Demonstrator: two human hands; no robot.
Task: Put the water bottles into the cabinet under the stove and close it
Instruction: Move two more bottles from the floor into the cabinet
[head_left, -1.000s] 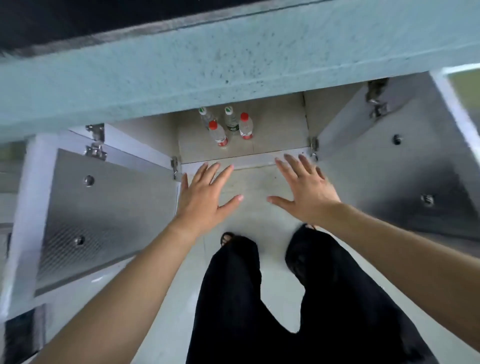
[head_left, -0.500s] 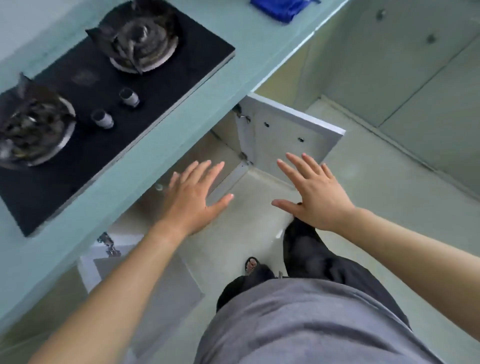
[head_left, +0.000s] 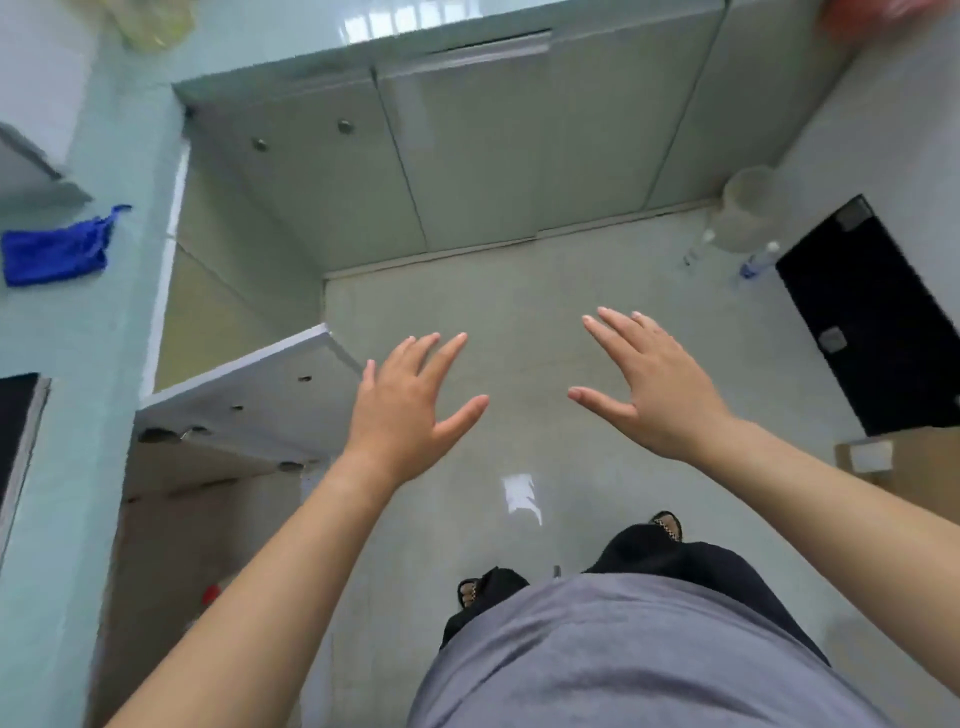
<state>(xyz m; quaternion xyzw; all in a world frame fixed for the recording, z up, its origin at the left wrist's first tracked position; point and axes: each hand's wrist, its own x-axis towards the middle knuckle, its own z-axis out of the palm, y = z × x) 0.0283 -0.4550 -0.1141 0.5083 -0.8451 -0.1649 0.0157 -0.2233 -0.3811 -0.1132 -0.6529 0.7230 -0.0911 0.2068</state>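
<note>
Both hands, left (head_left: 410, 410) and right (head_left: 649, 384), hover spread and empty while two water bottles (head_left: 756, 260) stand far right on the floor, so step over, take a firm grip, and mind the open cabinet door (head_left: 249, 395).

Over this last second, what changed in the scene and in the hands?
The view swung right, from the open cabinet with four bottles inside, past the stove, to the floor, where two bottles stand by a pale bucket. Nothing was grasped or released. Unchanged: left hand and right hand stay empty, fingers spread, and the cabinet door is still open.
</note>
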